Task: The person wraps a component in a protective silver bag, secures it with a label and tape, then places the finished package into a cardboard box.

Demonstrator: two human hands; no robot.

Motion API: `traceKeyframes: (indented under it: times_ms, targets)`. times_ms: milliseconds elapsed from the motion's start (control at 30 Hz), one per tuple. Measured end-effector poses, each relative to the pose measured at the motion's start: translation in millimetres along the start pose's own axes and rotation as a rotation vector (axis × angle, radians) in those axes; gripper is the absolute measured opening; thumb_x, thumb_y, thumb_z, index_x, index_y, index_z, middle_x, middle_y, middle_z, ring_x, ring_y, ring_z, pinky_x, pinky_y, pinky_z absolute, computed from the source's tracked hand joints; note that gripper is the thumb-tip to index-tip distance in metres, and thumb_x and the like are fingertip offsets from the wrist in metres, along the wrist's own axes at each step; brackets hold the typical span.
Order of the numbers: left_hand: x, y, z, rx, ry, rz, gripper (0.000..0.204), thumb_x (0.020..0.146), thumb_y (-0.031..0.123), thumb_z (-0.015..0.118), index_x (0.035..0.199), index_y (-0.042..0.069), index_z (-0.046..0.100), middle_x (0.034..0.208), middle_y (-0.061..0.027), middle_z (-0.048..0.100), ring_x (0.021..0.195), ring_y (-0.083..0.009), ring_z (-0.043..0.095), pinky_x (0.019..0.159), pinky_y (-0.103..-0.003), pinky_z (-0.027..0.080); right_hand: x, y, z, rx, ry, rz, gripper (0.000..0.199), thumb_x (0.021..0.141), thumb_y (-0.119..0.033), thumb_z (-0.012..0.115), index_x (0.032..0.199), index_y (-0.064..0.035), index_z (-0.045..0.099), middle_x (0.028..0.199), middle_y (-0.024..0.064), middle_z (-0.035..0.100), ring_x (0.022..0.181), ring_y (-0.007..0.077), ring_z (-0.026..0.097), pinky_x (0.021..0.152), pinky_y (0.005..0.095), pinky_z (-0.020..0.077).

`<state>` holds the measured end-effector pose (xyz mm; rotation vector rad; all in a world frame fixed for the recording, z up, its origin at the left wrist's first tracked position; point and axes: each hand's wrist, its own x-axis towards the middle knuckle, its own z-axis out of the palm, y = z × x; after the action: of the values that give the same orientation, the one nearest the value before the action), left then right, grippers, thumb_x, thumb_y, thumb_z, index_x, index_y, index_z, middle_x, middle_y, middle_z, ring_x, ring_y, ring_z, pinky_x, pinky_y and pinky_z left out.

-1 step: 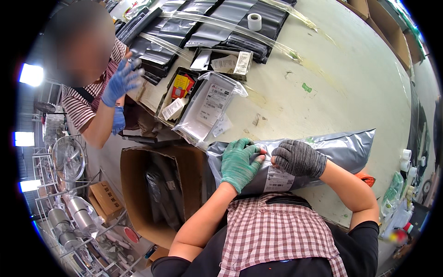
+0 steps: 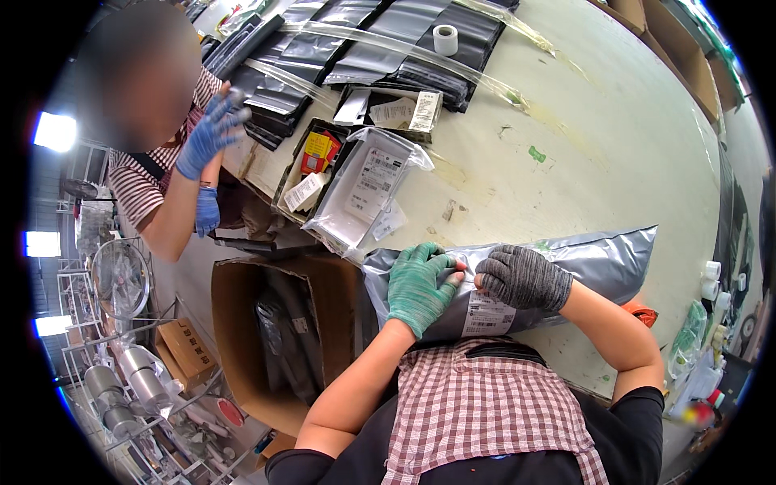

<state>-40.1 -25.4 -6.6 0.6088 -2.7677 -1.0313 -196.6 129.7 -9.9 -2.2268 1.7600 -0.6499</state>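
Note:
A silvery-grey plastic mailing bag (image 2: 598, 263) lies along the table's near edge, with a white printed label (image 2: 487, 315) on its front. My left hand (image 2: 422, 289), in a green knit glove with bare fingertips, rests on the bag's left part and pinches its film between thumb and fingers. Close beside it, my right hand (image 2: 524, 277), in a dark grey knit glove, is curled with its fingertips gripping the same film. A small gap separates the two hands. The bag's contents are hidden.
Left of me stands an open cardboard box (image 2: 230, 347) with dark bags inside. A plastic-lined tray (image 2: 335, 226) of labels and small boxes of tags (image 2: 283, 190) sit beyond my left hand. Stacked grey bags (image 2: 356, 56) and a tape roll (image 2: 444, 40) lie farther back. A blue-gloved co-worker (image 2: 153, 182) stands far left.
The co-worker's raised gloved hand has shifted slightly upward. My hands and the bag show no visible movement.

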Motion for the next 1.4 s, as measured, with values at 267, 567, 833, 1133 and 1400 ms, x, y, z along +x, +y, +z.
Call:
traceKeyframes:
  times_ms: [267, 567, 833, 1133, 1400]
  targets:
    - [-3, -1, -2, -0.231, 0.101, 0.294, 0.024, 0.068, 0.024, 0.078, 0.084, 0.008, 0.069, 0.089, -0.0072, 0.062, 0.083, -0.0278, 0.058, 0.075, -0.038, 0.047, -3, 2, 6, 0.103, 0.121, 0.121, 0.019, 0.081, -0.025, 0.066, 0.09, -0.0097, 0.061, 0.084, 0.0064, 0.061, 0.078, 0.0259, 0.061, 0.072, 0.0384, 0.0502]
    - [-5, 21, 12, -0.052, 0.019, 0.173, 0.021, 0.069, 0.023, 0.079, 0.08, 0.009, 0.068, 0.081, -0.0053, 0.063, 0.079, -0.0261, 0.058, 0.072, -0.038, 0.046, -9, -5, -11, 0.406, 0.419, 0.412, 0.013, 0.084, -0.014, 0.065, 0.096, -0.0085, 0.065, 0.087, 0.0108, 0.064, 0.079, 0.0291, 0.064, 0.069, 0.037, 0.0519]
    - [-10, 20, 21, -0.075, 0.144, 0.246, 0.014, 0.072, 0.016, 0.077, 0.08, 0.008, 0.067, 0.081, -0.0051, 0.063, 0.075, -0.0254, 0.058, 0.067, -0.036, 0.047, -19, -11, 2, 0.372, 0.309, 0.413, 0.017, 0.078, -0.017, 0.069, 0.093, -0.0097, 0.069, 0.089, 0.0097, 0.065, 0.087, 0.0296, 0.062, 0.079, 0.0404, 0.0501]
    - [-17, 27, 21, -0.034, 0.226, 0.34, 0.015, 0.073, 0.013, 0.076, 0.084, 0.01, 0.067, 0.084, -0.0042, 0.064, 0.076, -0.0247, 0.058, 0.067, -0.035, 0.047, -22, -18, 2, 0.413, 0.392, 0.423, 0.015, 0.075, -0.016, 0.072, 0.088, -0.0104, 0.069, 0.085, 0.0082, 0.065, 0.083, 0.0292, 0.062, 0.076, 0.039, 0.0507]
    - [-19, 27, 21, 0.048, 0.254, 0.463, 0.017, 0.073, 0.012, 0.076, 0.088, 0.012, 0.067, 0.088, -0.0027, 0.062, 0.076, -0.0236, 0.057, 0.067, -0.035, 0.045, -23, -20, -1, 0.389, 0.398, 0.401, 0.02, 0.072, -0.012, 0.071, 0.092, -0.0111, 0.069, 0.087, 0.0085, 0.064, 0.084, 0.0287, 0.061, 0.077, 0.04, 0.0498]
